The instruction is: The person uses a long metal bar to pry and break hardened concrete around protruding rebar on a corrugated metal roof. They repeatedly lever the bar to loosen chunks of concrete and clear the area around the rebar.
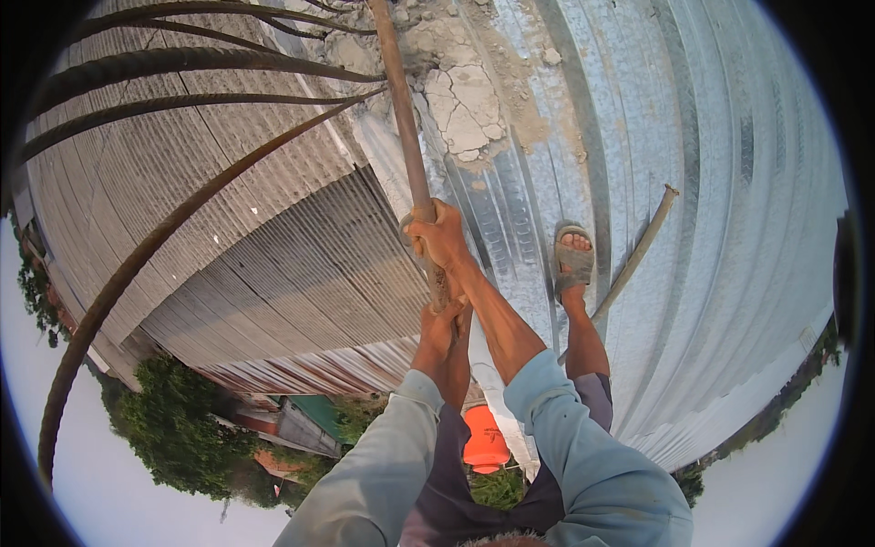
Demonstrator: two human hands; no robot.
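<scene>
A long brown pole (404, 109) runs up from my hands toward broken concrete (465, 109) at the top. My right hand (441, 235) is wrapped round the pole, farther up it. Closer to my body, my left hand (441, 326) is closed round its lower part. The pole's far end leaves the picture at the top edge, so its tip is hidden. Grey rubble and dust lie on the ledge and metal sheets around the cracked concrete.
Thick rusty reinforcing bars (182, 187) curve out at the left. Corrugated metal sheeting (729, 228) spreads on the right, where a thin stick (640, 253) lies beside my sandalled foot (574, 260). A lower ribbed roof (292, 264) drops away left; an orange tank (485, 442) shows below.
</scene>
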